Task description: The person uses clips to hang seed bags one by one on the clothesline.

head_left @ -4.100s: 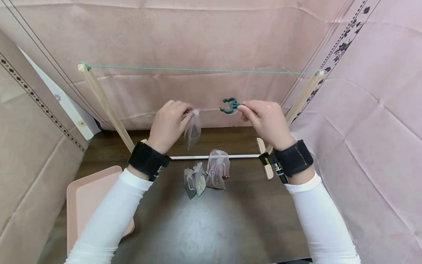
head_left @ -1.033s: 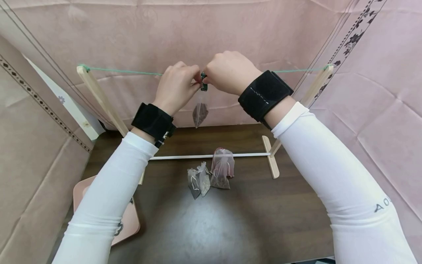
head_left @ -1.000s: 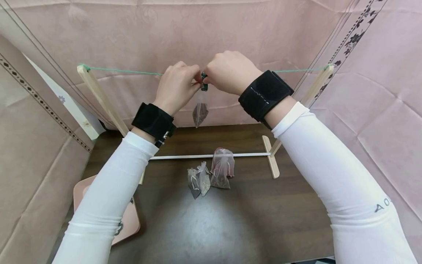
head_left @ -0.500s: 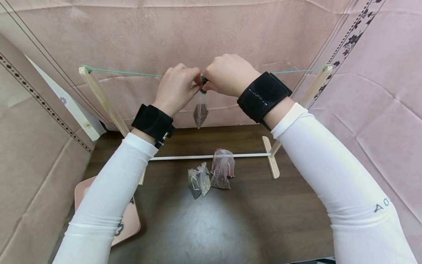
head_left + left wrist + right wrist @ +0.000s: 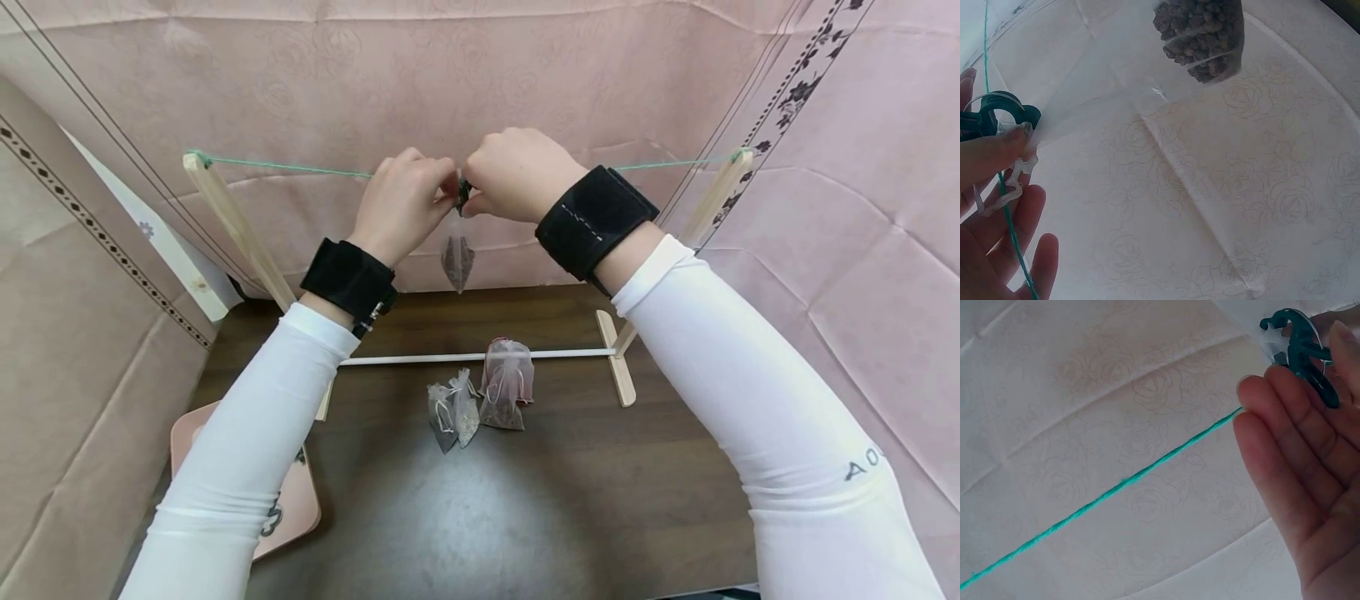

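Observation:
My left hand (image 5: pixel 405 200) pinches the gathered neck of a sheer drawstring bag (image 5: pixel 457 260) at the green line (image 5: pixel 288 167). In the left wrist view, dark pebble-like bits fill the bag's end (image 5: pixel 1200 37), and its white drawstring (image 5: pixel 1007 197) dangles by my fingers. My right hand (image 5: pixel 521 175) holds a green spring clip (image 5: pixel 1300 350) by its handles, between thumb and fingers. The clip's jaws are at the bag's neck, beside my left thumb. Whether they have closed over the line too is hidden by my fingers.
Wooden posts (image 5: pixel 236 225) hold the line at both ends, with a white rod (image 5: pixel 420 359) low between them. Several more filled mesh bags (image 5: pixel 504 383) lie on the dark table (image 5: pixel 480 517). A pink tray (image 5: pixel 296 500) sits at left, partly under my sleeve.
From apart and lower, both hands have risen and met at the line, bringing bag and clip together. Over the last second the right hand has lowered slightly and the clip has turned a little.

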`<action>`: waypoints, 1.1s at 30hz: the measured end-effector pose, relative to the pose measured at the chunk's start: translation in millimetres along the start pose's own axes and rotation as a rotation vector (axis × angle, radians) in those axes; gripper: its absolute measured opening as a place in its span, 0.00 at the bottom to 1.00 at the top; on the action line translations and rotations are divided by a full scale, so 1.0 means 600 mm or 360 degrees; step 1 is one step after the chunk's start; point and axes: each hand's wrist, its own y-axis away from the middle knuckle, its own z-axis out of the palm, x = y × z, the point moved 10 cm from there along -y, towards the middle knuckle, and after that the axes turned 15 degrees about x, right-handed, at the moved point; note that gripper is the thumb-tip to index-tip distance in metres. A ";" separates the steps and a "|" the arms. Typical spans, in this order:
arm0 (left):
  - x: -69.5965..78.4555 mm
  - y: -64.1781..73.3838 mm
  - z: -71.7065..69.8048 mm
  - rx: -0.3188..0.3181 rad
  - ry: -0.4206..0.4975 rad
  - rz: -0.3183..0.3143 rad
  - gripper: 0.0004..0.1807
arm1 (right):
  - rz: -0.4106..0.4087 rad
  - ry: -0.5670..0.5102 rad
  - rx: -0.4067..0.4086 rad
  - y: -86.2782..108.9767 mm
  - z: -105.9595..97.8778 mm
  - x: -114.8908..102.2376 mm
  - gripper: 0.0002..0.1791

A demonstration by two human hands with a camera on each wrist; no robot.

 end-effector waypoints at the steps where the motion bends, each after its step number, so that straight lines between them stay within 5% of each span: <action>1: 0.000 0.000 0.000 0.0001 -0.0001 0.0000 0.02 | 0.0003 0.0001 -0.0002 0.000 0.001 0.000 0.17; 33: 0.009 0.019 0.005 0.0066 -0.0099 0.0146 0.02 | 0.0125 -0.0082 -0.0150 0.008 0.029 0.009 0.20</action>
